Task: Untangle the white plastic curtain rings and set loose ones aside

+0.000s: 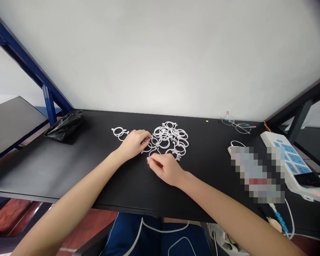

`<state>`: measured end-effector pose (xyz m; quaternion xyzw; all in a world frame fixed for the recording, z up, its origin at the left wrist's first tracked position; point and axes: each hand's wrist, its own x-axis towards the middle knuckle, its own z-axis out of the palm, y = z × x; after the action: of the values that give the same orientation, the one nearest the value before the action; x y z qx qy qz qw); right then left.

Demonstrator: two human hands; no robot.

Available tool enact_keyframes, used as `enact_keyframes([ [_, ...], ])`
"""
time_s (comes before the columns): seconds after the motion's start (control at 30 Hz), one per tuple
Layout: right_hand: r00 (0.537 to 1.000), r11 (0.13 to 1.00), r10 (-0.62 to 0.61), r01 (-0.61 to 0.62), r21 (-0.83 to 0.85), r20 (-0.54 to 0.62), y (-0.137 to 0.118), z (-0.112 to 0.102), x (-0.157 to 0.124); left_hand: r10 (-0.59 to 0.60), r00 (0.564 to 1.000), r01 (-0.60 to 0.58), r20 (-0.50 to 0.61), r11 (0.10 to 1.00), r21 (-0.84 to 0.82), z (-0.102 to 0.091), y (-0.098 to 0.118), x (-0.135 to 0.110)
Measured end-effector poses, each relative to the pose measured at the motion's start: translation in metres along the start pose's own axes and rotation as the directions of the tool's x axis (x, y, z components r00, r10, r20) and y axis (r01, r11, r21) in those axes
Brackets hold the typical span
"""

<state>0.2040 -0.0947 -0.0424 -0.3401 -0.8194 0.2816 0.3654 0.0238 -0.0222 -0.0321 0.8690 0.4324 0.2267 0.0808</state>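
A heap of white plastic rings with small knobs (164,142) lies on the black tabletop (104,121), many of them overlapping. My left hand (134,142) is at the heap's left edge, its fingers curled down and thumb against the rings; what they close on is hidden. Closer to me, my right hand (168,169) is closed in a pinch at the edge of a white ring (154,152) at the front of the heap. To the left of my left hand lies a smaller group of white rings (119,132), partly covered by that hand.
At the far left sits a crumpled black plastic bag (65,125). Toward the right are eyeglasses (242,128), a blurred-out phone (256,174) on a charging cable and a white power strip (290,160). A pale wall (160,64) rises behind the table.
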Motion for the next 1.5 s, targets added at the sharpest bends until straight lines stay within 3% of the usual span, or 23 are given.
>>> enact_keyframes([
  [0.1, 1.0, 1.0, 0.001, -0.001, 0.016, -0.012, -0.0004, 0.0001, -0.0002, 0.022, 0.999, -0.023, -0.023, 1.0, -0.018, 0.0002, -0.0004, 0.0001],
  [0.37, 1.0, 1.0, -0.003, 0.003, -0.004, 0.001, 0.0004, 0.0004, 0.0001, 0.021, 0.997, -0.015, 0.08, 0.997, -0.071, 0.0019, 0.001, -0.0023],
  [0.53, 1.0, 1.0, -0.019, 0.019, -0.022, 0.006, 0.0017, 0.0011, 0.0001, 0.026, 0.997, -0.023, 0.071, 0.999, -0.044, 0.0027, 0.0035, -0.0027],
  [0.8, 1.0, 1.0, 0.0, 0.0, 0.0, 0.011, 0.0004, 0.0002, 0.0003, 0.102, 0.986, -0.098, 0.132, 0.995, -0.033, 0.0014, 0.0029, -0.003],
  [1.5, 1.0, 1.0, 0.003, -0.003, 0.002, 0.019, -0.0005, -0.0003, 0.0007, 0.093, 0.989, -0.089, 0.118, 0.995, -0.04, 0.0014, 0.0041, -0.0033],
])
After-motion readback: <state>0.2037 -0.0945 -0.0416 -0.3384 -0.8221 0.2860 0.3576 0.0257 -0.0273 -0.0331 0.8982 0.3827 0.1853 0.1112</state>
